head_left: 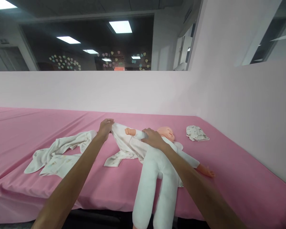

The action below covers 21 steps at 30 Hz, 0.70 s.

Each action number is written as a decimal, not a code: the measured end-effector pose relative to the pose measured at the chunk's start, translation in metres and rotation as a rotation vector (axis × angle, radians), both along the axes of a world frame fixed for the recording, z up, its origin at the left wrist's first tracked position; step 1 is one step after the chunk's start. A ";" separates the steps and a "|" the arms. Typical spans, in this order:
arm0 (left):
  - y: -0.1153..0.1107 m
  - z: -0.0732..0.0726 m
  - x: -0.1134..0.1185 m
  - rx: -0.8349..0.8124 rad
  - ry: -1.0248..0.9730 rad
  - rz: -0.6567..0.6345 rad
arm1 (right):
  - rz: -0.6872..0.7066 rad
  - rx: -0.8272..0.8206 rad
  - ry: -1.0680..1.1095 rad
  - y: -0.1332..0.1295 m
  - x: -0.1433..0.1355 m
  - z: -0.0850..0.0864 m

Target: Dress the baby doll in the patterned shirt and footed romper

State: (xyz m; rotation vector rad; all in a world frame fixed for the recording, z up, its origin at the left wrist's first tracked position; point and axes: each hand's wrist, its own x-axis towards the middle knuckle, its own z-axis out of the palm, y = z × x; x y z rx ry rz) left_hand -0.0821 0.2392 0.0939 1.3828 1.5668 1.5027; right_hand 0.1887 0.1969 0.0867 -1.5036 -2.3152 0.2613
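Pale wall [92, 90] and a window [138, 41] with heart stickers stand behind the pink-covered table [228, 156]. On my head-camera feed, the doll [158, 160] lies there on its back, legs reaching past the near edge. I have the left grip [106, 127] pinching a white garment [127, 144], stretched away from the doll, and the right grip [154, 138] clasping the doll's sleeved arm. Printed clothes [59, 165] lie to the left, a crumpled cloth [196, 133] to the right.
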 end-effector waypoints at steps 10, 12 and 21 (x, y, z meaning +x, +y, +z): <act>-0.079 -0.095 0.083 0.189 1.022 -0.656 | -0.007 0.034 0.095 -0.009 0.012 0.009; -0.081 -0.096 0.094 0.149 1.113 -0.699 | -0.006 0.044 0.130 -0.010 0.016 0.009; -0.076 -0.062 0.056 -0.022 0.946 -0.558 | 0.100 0.067 0.307 -0.013 0.036 0.012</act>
